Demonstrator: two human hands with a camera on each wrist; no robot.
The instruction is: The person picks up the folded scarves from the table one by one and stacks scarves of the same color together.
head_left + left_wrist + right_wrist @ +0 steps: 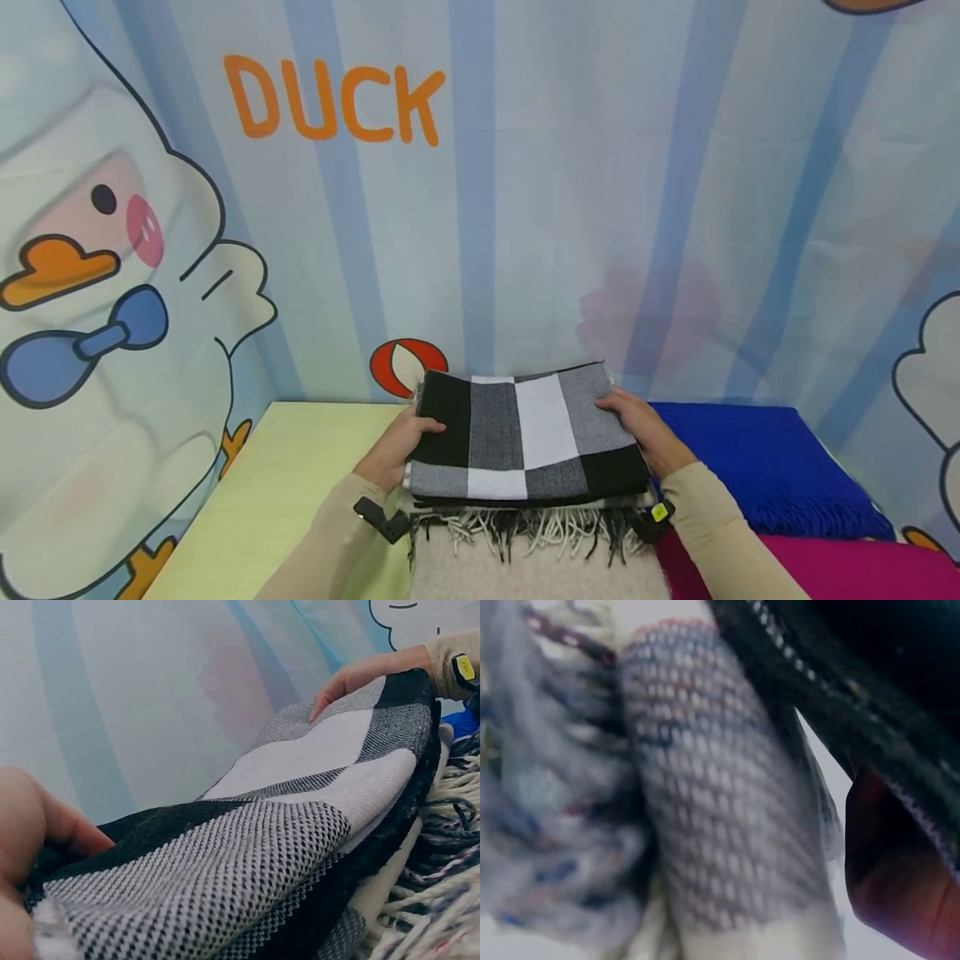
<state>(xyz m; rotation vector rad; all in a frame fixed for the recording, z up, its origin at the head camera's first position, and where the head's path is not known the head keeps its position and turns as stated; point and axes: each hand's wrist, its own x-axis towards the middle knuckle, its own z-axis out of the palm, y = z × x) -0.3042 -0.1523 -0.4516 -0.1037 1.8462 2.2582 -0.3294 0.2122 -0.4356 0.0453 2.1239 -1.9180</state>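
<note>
A folded black, white and grey checked scarf (547, 425) is held up by its two sides over a beige fringed cloth. My left hand (397, 442) grips its left edge, thumb on top and the other fingers hidden underneath. At the opposite edge my right hand (647, 427) holds it the same way, thumb over a grey check. Black and white fringe (525, 527) hangs below the near fold. In the left wrist view the scarf (300, 757) shows several stacked layers. Close and blurred in the right wrist view are a woven fold (720, 787) and fingers (900, 877) under a dark layer.
The beige cloth (536, 571) lies at the near middle. To the right are a folded blue fringed scarf (750, 462) and a magenta cloth (862, 568). A pale yellow surface (300, 467) extends on the left. A curtain with a printed duck (480, 208) stands behind.
</note>
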